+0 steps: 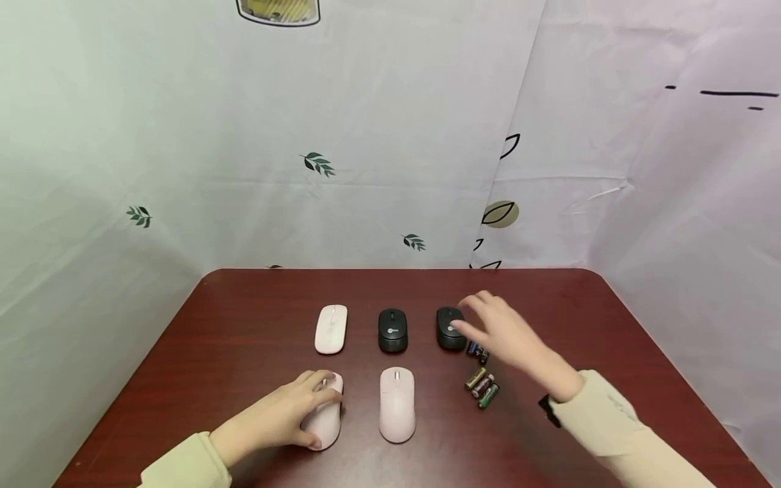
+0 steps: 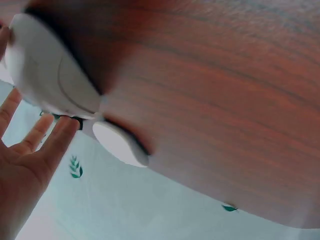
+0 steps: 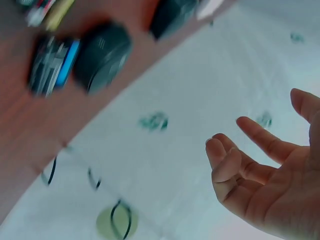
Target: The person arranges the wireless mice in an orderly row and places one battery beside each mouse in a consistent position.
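At the front left of the table my left hand point(image 1: 299, 410) grips a pale pink computer mouse point(image 1: 326, 420), thumb on its near end and fingers over its far end. In the left wrist view this mouse point(image 2: 45, 65) partly hides the fingertips. My right hand point(image 1: 509, 332) hovers, fingers spread and holding nothing, beside and above the rightmost black mouse point(image 1: 450, 332). That black mouse point(image 3: 102, 57) lies apart from the hand in the right wrist view. Near it are small batteries point(image 1: 478, 351), partly hidden by the right hand.
Three more batteries point(image 1: 482, 388) lie in front of those. A second pale pink mouse point(image 1: 397, 407) sits at the front middle. Behind it stand another black mouse point(image 1: 392, 331) and a flat white mouse point(image 1: 331, 329). A white patterned cloth point(image 1: 366, 122) surrounds the dark red table point(image 1: 244, 305).
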Tool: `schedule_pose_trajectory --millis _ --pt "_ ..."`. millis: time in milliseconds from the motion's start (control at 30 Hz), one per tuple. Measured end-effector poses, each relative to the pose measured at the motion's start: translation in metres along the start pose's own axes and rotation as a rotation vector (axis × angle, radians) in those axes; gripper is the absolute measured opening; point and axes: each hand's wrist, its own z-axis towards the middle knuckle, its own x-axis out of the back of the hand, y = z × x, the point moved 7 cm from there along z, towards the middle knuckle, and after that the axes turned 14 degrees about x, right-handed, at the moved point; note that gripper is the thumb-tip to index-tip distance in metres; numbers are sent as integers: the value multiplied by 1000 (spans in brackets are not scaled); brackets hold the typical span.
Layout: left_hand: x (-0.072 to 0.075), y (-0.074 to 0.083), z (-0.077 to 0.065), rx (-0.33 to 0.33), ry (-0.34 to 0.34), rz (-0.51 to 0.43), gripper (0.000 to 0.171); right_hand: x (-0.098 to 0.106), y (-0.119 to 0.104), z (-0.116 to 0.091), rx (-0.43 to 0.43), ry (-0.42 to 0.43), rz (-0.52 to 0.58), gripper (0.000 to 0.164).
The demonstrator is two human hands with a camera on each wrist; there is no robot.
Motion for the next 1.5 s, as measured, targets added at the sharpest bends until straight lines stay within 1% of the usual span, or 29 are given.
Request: schedule_pose_trajectory --millis 133,233,333,433,533,600,633,700,767,867,933,1000,1067,1167,1200,1233,1267,1300,1333,1367,1467,1500 --pt "9 8 7 -52 85 78 61 25 22 -18 -32 49 -22 33" --pt "15 10 14 -63 152 134 59 35 36 -31 3 58 -55 32" --pt "17 13 23 -54 199 146 52 35 51 -44 70 -2 -92 32" --pt "20 19 35 -56 235 126 43 28 66 -56 153 -114 -119 31" --pt "25 29 51 -94 261 73 34 23 80 -66 256 -182 -179 31" --pt "27 38 62 -142 262 42 28 20 86 -72 334 -190 -263 33" --pt "27 43 66 -167 252 35 26 19 89 -75 369 -183 -308 36" --pt "23 52 74 -203 208 29 25 17 93 -81 434 -168 -403 43" --pt "16 59 81 -204 132 37 26 15 96 -87 484 -157 -475 49" --pt "2 63 87 -143 -2 45 29 13 97 -95 564 -164 -546 56" --pt "-7 62 89 -92 -83 35 29 11 97 -100 621 -187 -577 59" --pt "-15 63 89 -63 -144 22 29 8 97 -107 688 -213 -607 64" --pt "-21 64 87 -54 -191 16 30 4 99 -116 767 -226 -634 73" --pt "-26 67 85 -76 -236 45 35 -3 100 -132 894 -235 -697 93" --pt "-26 69 85 -92 -240 64 37 -5 101 -138 930 -236 -707 99" --pt "-27 70 85 -107 -241 83 38 -8 101 -143 964 -243 -722 100" --pt "-27 71 85 -120 -239 102 38 -12 102 -148 993 -248 -740 95" --pt "-27 72 86 -135 -234 117 38 -14 102 -152 1016 -257 -747 95" --pt "-27 73 86 -145 -229 135 38 -17 102 -155 1040 -257 -755 81" --pt "-27 74 87 -152 -224 149 37 -20 102 -158 1057 -262 -751 71" --pt "-27 75 89 -155 -229 154 36 -25 101 -164 1106 -270 -758 69" --pt "-28 76 90 -155 -233 154 35 -26 101 -166 1119 -270 -753 77"
